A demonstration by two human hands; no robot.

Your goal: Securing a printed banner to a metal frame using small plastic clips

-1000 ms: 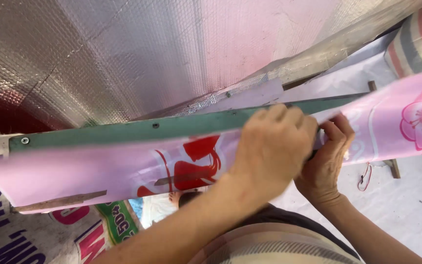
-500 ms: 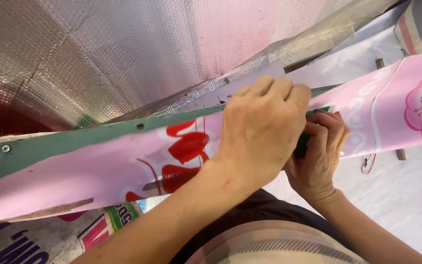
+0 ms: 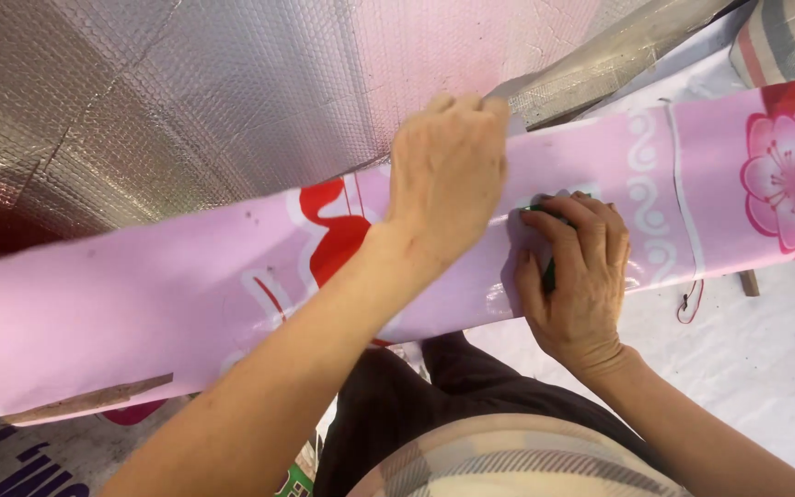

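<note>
the long pink sheet (image 3: 186, 313) runs across the view from lower left to upper right, and both its ends are cut off by the edges; whatever lies under it is hidden. the left hand (image 3: 448, 175) lies flat on the top edge of the pink sheet near its middle, fingers together and bent over that far edge, so the fingertips are out of sight and i cannot tell if they pinch anything; the right hand (image 3: 577, 276) rests just right of the left hand on the pink sheet, fingers curled and clamped on a small dark green thing (image 3: 547, 272), of which only a sliver shows between the fingers, too little to tell what it is; a red print (image 3: 338, 230) on the pink sheet is partly covered by the left forearm; a flower print (image 3: 789, 175) sits at the right end of the pink sheet; behind the pink sheet stands silver bubble foil (image 3: 186, 101); below its right end lies a white ground cover (image 3: 756, 368).
</note>
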